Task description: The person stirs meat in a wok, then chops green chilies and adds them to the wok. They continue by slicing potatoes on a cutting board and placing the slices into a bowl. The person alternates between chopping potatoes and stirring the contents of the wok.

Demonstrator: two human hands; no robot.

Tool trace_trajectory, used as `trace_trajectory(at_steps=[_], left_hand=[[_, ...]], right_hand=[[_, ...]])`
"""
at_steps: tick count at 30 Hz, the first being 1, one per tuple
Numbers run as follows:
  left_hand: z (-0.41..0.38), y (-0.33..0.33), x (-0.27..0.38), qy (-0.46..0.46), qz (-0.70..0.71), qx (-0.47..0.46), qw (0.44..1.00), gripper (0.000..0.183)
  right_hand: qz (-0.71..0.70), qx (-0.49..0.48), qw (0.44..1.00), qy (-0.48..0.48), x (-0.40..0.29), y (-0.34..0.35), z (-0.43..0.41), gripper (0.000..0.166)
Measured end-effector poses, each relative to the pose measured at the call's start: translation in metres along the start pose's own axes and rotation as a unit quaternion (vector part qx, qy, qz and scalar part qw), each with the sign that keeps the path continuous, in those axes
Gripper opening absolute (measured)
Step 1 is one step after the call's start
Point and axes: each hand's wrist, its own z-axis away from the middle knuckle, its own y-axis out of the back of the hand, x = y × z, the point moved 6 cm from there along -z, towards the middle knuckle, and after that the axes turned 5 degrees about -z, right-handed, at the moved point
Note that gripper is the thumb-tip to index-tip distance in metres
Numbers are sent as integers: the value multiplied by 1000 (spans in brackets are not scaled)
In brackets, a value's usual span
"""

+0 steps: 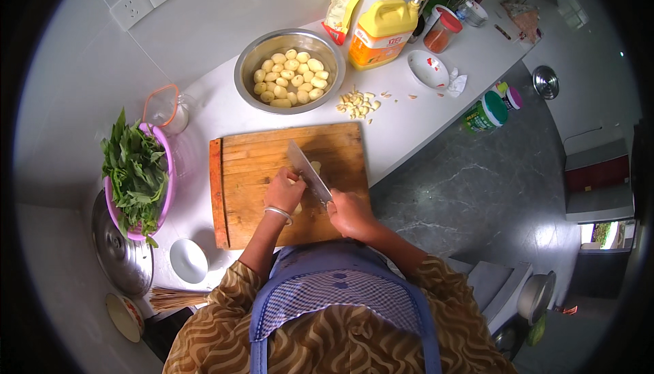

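My right hand (351, 214) grips the handle of a Chinese cleaver (308, 172), its broad blade slanting up and left over the wooden chopping board (245, 180). Close to the blade's left side, the fingertips of my left hand (282, 190) are pinched on a pale piece of food, mostly hidden by the fingers. A pale slice (316, 167) lies on the board just right of the blade. Another pale piece (297, 209) shows beside my left wrist. Whether these are potato or garlic I cannot tell.
Beyond the board stand a steel basin (240, 75) of peeled potatoes, loose garlic cloves (358, 104), a yellow detergent jug (383, 34) and a white bowl (429, 70). At left are a purple basket (170, 169) of leafy greens and a small white bowl (189, 260). The counter's edge runs along the right.
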Motion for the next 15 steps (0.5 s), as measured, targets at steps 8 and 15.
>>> trace_trajectory(at_steps=[8, 15], left_hand=[[-2, -3, -2, 6, 28, -23, 999, 19], [-1, 1, 1, -8, 3, -9, 1000, 21]], right_hand=[[-17, -35, 998, -49, -2, 0, -9, 17], [-28, -7, 999, -14, -3, 5, 1, 16]])
